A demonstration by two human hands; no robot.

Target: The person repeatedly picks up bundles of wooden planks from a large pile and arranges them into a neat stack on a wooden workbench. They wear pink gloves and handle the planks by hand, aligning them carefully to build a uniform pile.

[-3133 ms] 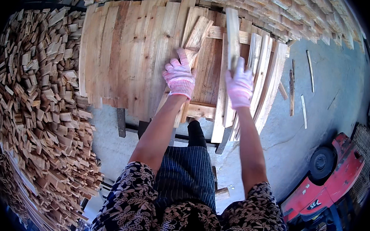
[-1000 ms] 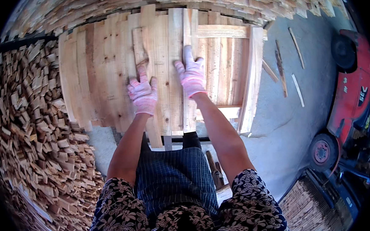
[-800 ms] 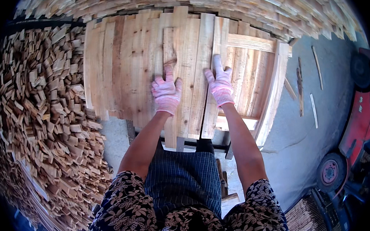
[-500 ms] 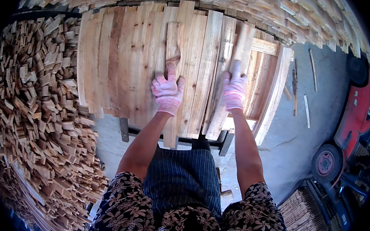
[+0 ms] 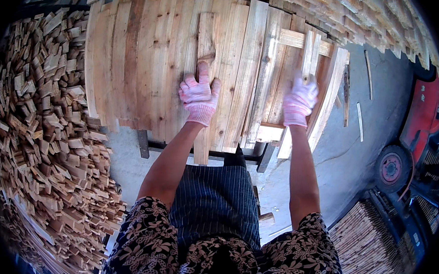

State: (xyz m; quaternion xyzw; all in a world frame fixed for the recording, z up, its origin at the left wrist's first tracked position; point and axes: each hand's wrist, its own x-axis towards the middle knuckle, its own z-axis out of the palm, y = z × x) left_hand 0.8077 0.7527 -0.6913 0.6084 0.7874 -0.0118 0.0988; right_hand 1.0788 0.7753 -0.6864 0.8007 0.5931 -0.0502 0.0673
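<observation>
A row of pale wooden slats lies side by side across a black metal stand in front of me. My left hand, in a pink-white glove, presses flat on the slats near the middle, fingers spread. A short board lies just beyond its fingertips. My right hand, gloved the same way, is curled around a narrow slat at the right end of the row. There the slats lie slanted over a cross piece.
A big heap of short wood offcuts fills the left side. More stacked wood runs along the top right. A red machine with a wheel stands at right. Bundled slats lie at lower right, loose sticks on the concrete.
My right hand has shifted to the right and closed around the narrow slat. My left hand stays flat on the middle slats. The slats at right have fanned out more.
</observation>
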